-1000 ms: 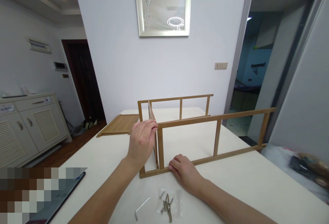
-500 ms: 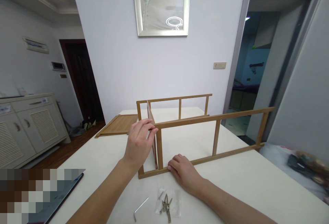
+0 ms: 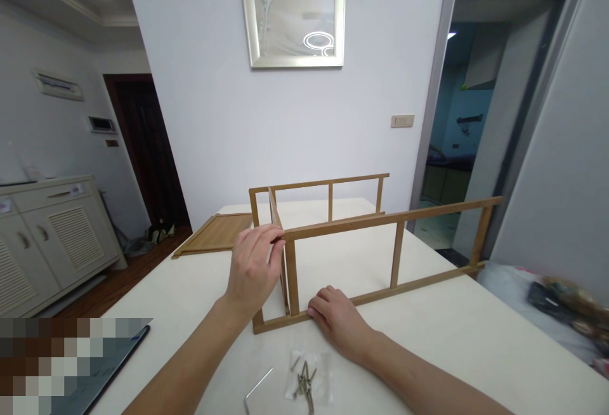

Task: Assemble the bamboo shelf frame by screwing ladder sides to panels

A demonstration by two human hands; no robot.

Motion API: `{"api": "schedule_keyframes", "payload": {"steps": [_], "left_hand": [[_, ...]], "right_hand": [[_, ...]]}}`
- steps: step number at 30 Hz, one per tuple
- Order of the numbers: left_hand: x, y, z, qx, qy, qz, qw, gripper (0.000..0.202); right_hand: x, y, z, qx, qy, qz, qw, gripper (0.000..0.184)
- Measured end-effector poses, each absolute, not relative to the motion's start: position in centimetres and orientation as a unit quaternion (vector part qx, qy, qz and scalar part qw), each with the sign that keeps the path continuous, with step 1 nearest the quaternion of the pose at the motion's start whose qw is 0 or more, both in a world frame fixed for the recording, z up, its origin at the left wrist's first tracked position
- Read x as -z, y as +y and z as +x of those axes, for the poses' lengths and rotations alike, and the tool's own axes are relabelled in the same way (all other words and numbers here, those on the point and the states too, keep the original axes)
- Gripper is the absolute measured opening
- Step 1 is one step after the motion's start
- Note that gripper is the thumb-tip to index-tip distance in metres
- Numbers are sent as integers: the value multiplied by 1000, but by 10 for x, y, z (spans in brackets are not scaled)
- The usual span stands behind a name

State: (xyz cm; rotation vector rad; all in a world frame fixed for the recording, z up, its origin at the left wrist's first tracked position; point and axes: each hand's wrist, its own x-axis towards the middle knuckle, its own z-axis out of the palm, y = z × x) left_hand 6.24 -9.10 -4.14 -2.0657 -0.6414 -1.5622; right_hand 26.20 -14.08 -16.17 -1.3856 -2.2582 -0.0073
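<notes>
A wooden rack frame (image 3: 345, 226) stands on its side on the white table, with two ladder-like sides joined by a slatted panel near the left end. My left hand (image 3: 252, 266) is at the near side's upper left corner, thumb and fingers pinched together; whatever is between the fingertips is too small to make out. My right hand (image 3: 340, 325) lies with curled fingers over the lower rail of that near side, its edge resting on the table. In front are several screws (image 3: 306, 380) on a clear plastic bag (image 3: 324, 377), and a hex key (image 3: 257, 386) beside them.
A flat wooden panel (image 3: 216, 232) lies at the table's back left. A dark-edged tablet-like device (image 3: 118, 361), partly pixelated, is at the lower left. Plastic-wrapped items (image 3: 547, 301) sit past the right edge. The wall stands behind the table (image 3: 451, 326).
The whole view has shifted slightly, so things appear a little further left. Both hands keep their places on the frame; the left fingers have closed in slightly at the corner.
</notes>
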Motion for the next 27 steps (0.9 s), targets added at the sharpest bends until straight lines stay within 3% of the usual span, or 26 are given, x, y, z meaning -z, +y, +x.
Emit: {"api": "schedule_keyframes", "payload": {"steps": [9, 15, 23, 27], "left_hand": [[37, -94, 64, 564, -246, -745, 258, 7], [39, -94, 65, 545, -231, -755, 281, 15], [42, -91, 62, 553, -253, -759, 231, 36], [41, -99, 63, 573, -238, -752, 222, 36]], "right_hand": [[163, -140, 263, 3, -830, -503, 243, 22], [163, -140, 262, 4, -829, -504, 241, 22], [162, -141, 262, 7, -830, -501, 244, 21], [162, -142, 263, 10, -832, -499, 242, 21]]}}
